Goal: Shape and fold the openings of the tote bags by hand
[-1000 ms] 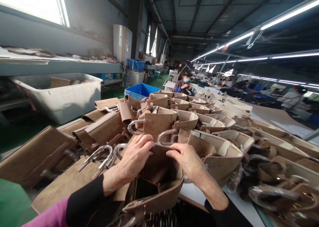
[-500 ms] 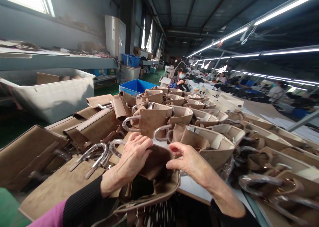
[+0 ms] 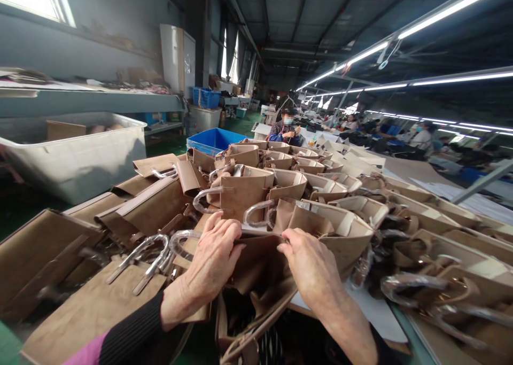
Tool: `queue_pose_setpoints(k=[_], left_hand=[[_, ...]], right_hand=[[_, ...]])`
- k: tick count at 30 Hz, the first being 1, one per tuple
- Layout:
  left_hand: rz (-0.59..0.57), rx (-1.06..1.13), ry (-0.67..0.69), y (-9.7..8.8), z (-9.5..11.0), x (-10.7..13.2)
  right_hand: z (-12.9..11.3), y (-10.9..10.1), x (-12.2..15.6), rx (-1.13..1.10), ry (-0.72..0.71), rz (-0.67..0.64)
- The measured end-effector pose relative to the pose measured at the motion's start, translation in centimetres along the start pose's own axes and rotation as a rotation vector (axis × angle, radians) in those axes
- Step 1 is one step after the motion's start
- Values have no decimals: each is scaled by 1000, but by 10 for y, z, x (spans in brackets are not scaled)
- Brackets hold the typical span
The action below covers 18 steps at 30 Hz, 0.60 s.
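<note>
Gripping the far rim of an open brown bag [image 3: 256,279], the left hand [image 3: 212,261] has its fingers curled over the edge from outside, thumb side toward the mouth. The right hand [image 3: 310,266] is closed on the same rim just beside it, fingertips pinching the edge near the bag's right corner. The bag sits at the near edge of the table [image 3: 377,314], directly below the wearer, its mouth gaping and its dark inside partly visible between the wrists.

By the look of it, the step in hand is working the rim: spreading or straightening the top edge while both hands hold it. The next move seems to call for an even grip from both hands so the soft wall does not crease.

Beyond the hands stand rows of like bags [image 3: 304,194], many with wrapped handles [image 3: 256,210]. Flat ones lie piled at left [image 3: 92,301]. Farther off are a grey bin [image 3: 80,156], a blue crate [image 3: 214,140] and seated workers [image 3: 282,130].
</note>
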<state>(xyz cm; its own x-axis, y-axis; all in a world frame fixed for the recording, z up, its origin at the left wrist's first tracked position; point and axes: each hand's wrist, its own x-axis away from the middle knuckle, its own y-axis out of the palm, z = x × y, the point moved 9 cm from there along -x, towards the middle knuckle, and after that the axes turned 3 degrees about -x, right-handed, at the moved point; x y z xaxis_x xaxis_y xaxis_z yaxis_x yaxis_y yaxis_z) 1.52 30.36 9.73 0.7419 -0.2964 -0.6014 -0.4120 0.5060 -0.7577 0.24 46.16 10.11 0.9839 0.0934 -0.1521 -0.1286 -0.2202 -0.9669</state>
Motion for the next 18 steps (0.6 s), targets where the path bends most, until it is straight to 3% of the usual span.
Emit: queue_pose_setpoints(k=[4, 9, 18], left_hand=[[-72, -73, 3, 4, 10, -5], [-105, -46, 87, 10, 29, -12], [-345, 99, 87, 24, 20, -28]], right_hand=[[-2, -2, 3, 40, 18, 3], [-6, -4, -1, -173, -73, 28], [0, 1, -16, -376, -163, -16]])
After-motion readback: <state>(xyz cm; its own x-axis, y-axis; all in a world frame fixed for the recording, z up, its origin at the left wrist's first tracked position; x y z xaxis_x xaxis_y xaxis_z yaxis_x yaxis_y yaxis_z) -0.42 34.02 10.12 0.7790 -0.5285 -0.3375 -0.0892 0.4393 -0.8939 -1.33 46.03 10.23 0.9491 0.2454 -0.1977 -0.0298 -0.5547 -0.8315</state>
